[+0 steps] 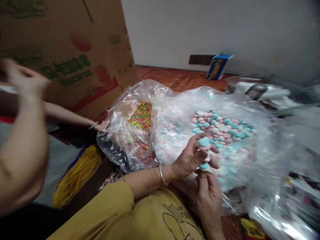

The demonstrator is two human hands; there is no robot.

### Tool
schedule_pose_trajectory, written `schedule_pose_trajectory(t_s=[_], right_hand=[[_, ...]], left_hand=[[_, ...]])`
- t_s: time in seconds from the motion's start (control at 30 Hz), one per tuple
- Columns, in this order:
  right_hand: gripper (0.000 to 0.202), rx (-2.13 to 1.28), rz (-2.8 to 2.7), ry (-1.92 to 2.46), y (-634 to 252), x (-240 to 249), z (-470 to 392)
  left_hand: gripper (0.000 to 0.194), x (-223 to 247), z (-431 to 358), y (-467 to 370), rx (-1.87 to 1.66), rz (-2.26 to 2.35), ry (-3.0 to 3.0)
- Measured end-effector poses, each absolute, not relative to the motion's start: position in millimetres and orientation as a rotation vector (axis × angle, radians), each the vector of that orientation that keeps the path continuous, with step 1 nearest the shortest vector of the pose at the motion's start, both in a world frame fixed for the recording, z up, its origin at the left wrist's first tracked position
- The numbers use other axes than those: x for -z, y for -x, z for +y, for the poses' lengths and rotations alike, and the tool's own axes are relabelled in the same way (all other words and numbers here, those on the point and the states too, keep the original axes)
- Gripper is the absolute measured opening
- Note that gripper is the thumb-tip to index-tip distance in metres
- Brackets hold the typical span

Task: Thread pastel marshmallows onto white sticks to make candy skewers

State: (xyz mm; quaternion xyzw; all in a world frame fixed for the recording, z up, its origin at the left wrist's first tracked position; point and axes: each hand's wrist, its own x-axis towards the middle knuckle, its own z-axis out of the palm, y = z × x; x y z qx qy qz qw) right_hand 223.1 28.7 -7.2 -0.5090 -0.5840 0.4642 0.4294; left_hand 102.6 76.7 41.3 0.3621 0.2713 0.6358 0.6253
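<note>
My left hand (187,160), with a bangle at its wrist, is closed around a short stack of marshmallows (204,142) in pale blue, pink and white. Just below, my right hand (210,195) is pinched at the bottom of the stack. A thin white stick (227,202) shows beside the right hand; I cannot tell whether it runs through the marshmallows. Behind both hands lies a large clear plastic bag (175,103), open on a heap of loose blue, pink and white marshmallows (222,128).
Left of it, another clear bag holds small multicoloured pieces (142,116). A bundle of gold ties (80,176) lies nearer me. A co-worker's arm (25,143) reaches in at left, before a large cardboard box (67,50). A blue box (218,66) stands by the wall.
</note>
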Motion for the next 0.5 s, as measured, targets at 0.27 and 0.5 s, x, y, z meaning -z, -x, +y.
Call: schedule_pose_trajectory(t_s=[0.27,0.5], right_hand=[[0.039,-1.274,-1.851,1.038,-193,10,17],[0.034,-1.306,-2.075,0.951,-184,18,10]], left_hand=[[0.06,-26,7,-51,-1.528,0.886,-0.666],[0.041,2,-35,34,-1.672,1.781,-0.811]])
